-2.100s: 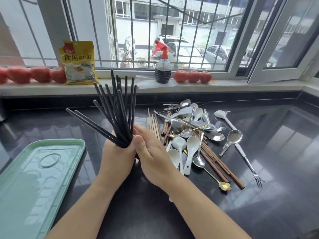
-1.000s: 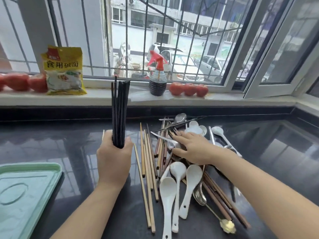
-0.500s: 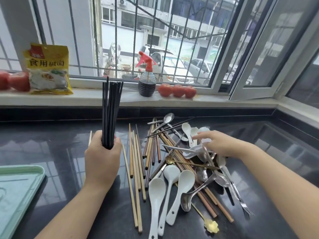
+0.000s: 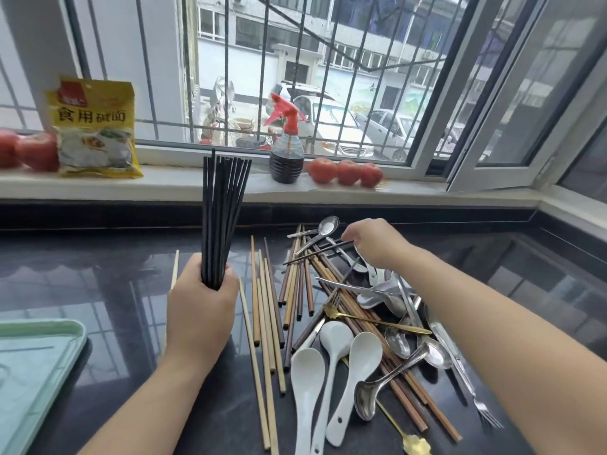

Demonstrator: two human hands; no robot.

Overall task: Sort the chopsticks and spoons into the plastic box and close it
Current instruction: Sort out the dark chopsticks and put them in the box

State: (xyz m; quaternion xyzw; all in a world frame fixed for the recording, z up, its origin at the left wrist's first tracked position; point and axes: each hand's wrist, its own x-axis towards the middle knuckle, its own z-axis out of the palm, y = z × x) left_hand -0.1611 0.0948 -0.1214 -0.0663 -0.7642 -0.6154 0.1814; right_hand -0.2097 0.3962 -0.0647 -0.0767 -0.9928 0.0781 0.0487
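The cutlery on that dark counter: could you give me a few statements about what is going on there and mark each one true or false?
1. The left hand grips a bundle of black chopsticks held upright. True.
2. The right hand is picking up a white spoon. False: it pinches a single black chopstick lying across the pile; the white spoons lie untouched on the counter.
3. The light wooden chopsticks are already gathered in a hand. False: they lie loose on the counter.
4. A spray bottle with a red trigger stands on the windowsill. True.
5. A gold-coloured spoon lies at the near edge of the pile. True.
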